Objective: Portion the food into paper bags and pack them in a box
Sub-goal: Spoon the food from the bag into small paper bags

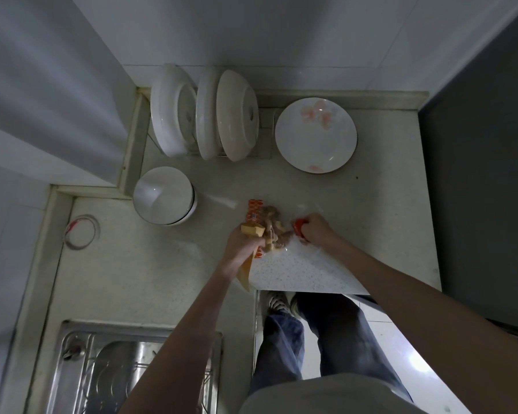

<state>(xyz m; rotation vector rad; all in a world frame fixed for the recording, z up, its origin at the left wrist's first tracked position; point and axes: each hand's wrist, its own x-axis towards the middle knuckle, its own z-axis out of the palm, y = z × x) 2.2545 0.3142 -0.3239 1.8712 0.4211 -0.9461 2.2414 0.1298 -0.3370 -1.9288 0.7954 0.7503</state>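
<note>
Now left hand [242, 246] grips paper bag [253, 231]; right hand [317, 230] grips snack packet [277, 222]

no text, label, brand or number could be read anywhere. the snack bag [255, 211], at twelve o'clock from the left hand [242, 243], carried only an orange-and-white pattern with a small dark mark too blurred to make out. the red piece [299, 227] gripped in the right hand [317, 228] showed no lettering. the plate [315, 135] at one o'clock on the counter [150, 273] bore pink blotches, a decoration and not writing.
</note>
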